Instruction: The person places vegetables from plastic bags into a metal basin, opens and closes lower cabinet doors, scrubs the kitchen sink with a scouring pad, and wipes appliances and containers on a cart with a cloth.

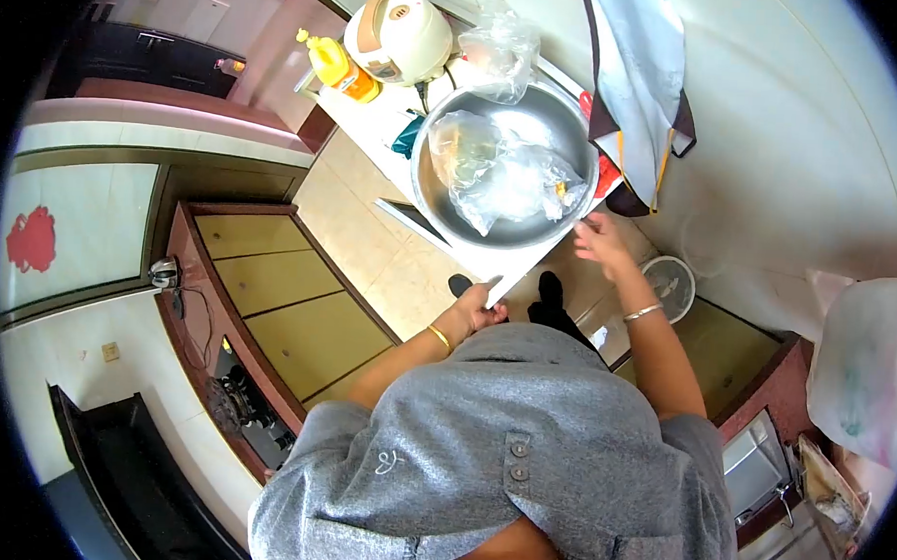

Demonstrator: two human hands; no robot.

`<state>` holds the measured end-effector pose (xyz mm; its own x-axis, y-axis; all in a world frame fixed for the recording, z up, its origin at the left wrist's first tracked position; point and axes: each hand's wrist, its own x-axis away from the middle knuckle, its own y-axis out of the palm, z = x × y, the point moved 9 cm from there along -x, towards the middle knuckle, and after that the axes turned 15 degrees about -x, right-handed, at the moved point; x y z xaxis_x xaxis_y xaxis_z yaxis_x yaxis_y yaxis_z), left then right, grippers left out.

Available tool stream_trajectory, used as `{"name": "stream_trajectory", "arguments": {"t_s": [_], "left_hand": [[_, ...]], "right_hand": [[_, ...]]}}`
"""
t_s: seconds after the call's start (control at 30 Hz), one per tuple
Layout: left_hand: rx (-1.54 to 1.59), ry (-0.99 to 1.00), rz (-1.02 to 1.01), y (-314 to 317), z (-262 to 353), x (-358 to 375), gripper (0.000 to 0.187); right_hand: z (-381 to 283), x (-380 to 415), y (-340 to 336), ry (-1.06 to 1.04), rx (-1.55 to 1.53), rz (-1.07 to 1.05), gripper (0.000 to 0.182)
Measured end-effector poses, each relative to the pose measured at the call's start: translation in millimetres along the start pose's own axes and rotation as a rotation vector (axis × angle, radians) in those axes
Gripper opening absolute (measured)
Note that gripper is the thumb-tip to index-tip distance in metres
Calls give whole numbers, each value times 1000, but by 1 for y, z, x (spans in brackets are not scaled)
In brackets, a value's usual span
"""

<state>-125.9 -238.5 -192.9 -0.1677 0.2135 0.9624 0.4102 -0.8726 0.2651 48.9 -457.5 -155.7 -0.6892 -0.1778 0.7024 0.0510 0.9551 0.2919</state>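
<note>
A large steel basin [421, 191] stands on the white table [375, 137], with crumpled clear plastic bags [518, 183] inside it. My left hand [477, 307], below the basin at the table's near corner, has its fingers curled; something small and greyish shows by the thumb, too unclear to name. To the right, my right hand [598, 241] is beside the basin's lower right rim, fingers apart and nothing seen in them. Red material [607, 177] lies against the basin's right side.
Behind the basin are a rice cooker [404, 38], a yellow bottle [336, 67] and another plastic bag [503, 57]. An apron [640, 68] hangs at the right wall. A bin [668, 288] stands on the floor. Low cabinets [278, 283] line the left side.
</note>
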Motion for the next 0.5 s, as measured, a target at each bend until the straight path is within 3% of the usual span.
{"name": "stream_trajectory", "arguments": {"t_s": [0.1,0.23,0.3,0.33,0.37,0.5], "left_hand": [[16,-5,73,-1,0,4,20],[-4,28,74,1,4,13,16],[-16,11,101,-6,1,6,16],[-64,50,92,-3,5,10,19],[-63,44,84,-3,4,9,18],[-51,-16,90,-2,4,10,16]], "right_hand": [[4,-3,25,-28,-4,85,49],[7,2,31,-16,-24,135,44],[15,-14,25,-166,88,184,43],[17,-20,21,-238,305,245,46],[10,-15,23,-217,392,276,47],[8,0,29,-205,195,286,47]]}}
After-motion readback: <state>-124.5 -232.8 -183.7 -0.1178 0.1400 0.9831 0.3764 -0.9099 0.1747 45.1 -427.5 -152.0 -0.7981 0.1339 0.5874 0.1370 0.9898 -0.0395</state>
